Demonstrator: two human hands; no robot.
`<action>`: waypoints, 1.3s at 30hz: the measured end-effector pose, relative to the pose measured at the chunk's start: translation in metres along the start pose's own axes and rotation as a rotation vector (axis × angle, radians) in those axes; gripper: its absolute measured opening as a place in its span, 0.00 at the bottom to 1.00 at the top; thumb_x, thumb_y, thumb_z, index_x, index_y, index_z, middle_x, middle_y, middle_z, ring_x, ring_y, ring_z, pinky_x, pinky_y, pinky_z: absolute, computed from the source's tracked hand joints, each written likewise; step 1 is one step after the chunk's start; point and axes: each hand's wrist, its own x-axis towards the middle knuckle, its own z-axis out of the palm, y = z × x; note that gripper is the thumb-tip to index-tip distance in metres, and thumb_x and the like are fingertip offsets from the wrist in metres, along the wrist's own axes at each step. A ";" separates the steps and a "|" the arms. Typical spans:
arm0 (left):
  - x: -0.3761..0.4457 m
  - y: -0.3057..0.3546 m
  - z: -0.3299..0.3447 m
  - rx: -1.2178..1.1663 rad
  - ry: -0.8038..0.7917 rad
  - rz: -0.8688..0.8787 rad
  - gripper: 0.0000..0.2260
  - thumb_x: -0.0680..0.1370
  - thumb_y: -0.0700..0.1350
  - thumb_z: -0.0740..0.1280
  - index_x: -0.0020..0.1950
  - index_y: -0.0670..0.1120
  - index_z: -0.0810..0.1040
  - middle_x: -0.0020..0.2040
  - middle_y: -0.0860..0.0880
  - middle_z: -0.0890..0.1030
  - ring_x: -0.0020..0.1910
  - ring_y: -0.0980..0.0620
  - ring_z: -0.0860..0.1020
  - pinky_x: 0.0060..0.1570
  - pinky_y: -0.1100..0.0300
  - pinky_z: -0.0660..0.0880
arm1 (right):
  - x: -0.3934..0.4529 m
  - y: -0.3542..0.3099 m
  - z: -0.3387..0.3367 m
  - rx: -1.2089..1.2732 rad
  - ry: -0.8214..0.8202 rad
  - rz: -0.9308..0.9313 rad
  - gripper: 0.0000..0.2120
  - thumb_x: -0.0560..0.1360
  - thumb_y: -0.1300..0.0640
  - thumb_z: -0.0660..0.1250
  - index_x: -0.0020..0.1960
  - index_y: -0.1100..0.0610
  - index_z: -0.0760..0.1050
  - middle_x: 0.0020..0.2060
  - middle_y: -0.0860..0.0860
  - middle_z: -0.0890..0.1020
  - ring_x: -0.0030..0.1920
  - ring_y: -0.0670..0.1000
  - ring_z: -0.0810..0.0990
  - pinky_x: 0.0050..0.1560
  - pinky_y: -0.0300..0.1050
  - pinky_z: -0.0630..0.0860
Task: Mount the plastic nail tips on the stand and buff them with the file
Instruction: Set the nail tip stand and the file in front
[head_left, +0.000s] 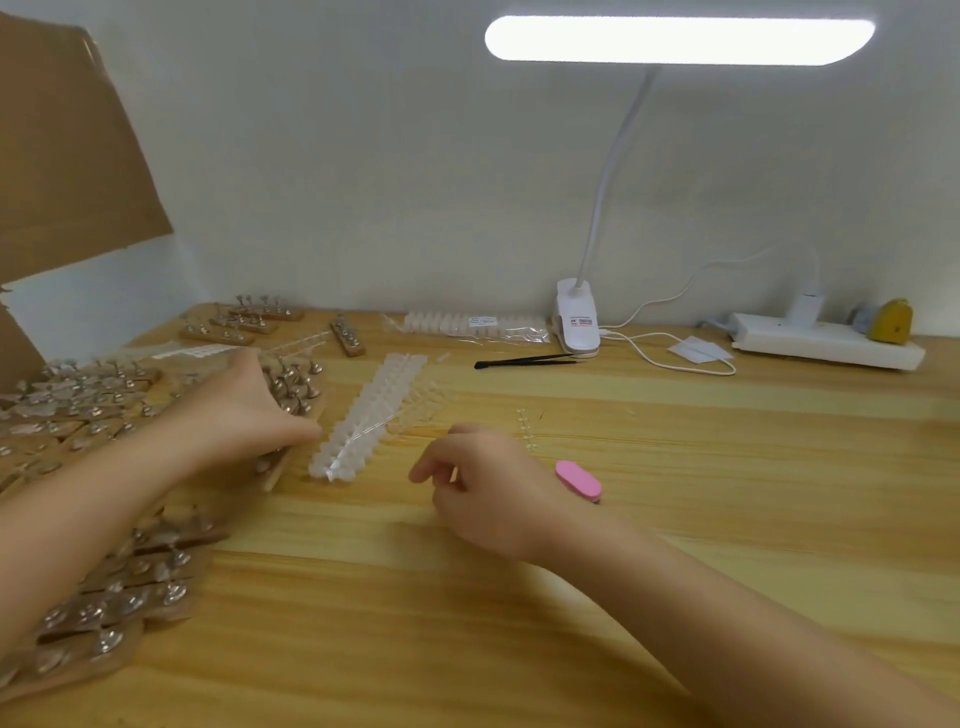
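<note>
Gripping wooden stand (291, 415), left hand (249, 410); pink file (577, 480) flat.

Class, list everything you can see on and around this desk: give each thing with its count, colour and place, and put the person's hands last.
Table: one, light wood, under everything.
Stands: many, wooden with metal pegs, left side and back left.
Nail tips: one loose strip, translucent white, centre.
Bagged tips: one pack, white, back centre.
File: one, pink, just right of the right hand.
Tweezers: one, black, back centre.
Lamp: one, white, lit, clipped at the back.
Power strip: one, white, back right.
Cardboard: brown, upper left.
Left hand: on a stand, centre left.
Right hand: fingers loosely curled, centre.
</note>
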 end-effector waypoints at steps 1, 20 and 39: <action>-0.003 0.009 -0.006 -0.013 0.022 0.037 0.48 0.62 0.53 0.75 0.76 0.51 0.52 0.40 0.48 0.82 0.35 0.48 0.82 0.34 0.52 0.78 | -0.002 0.005 -0.007 0.011 0.041 0.013 0.16 0.76 0.64 0.59 0.56 0.53 0.80 0.47 0.44 0.73 0.44 0.44 0.70 0.43 0.37 0.66; 0.003 0.268 0.124 0.206 -0.470 0.871 0.50 0.63 0.50 0.75 0.75 0.56 0.47 0.54 0.46 0.79 0.44 0.50 0.81 0.47 0.50 0.81 | -0.075 0.176 -0.116 0.032 0.493 0.589 0.28 0.74 0.60 0.62 0.74 0.53 0.63 0.58 0.48 0.74 0.63 0.53 0.71 0.60 0.55 0.74; 0.006 0.221 0.143 -0.215 -0.119 0.575 0.27 0.70 0.49 0.76 0.67 0.49 0.70 0.41 0.56 0.80 0.40 0.61 0.76 0.34 0.66 0.67 | -0.069 0.177 -0.111 -0.028 0.379 0.560 0.36 0.73 0.61 0.62 0.77 0.50 0.51 0.70 0.48 0.71 0.69 0.53 0.62 0.67 0.48 0.61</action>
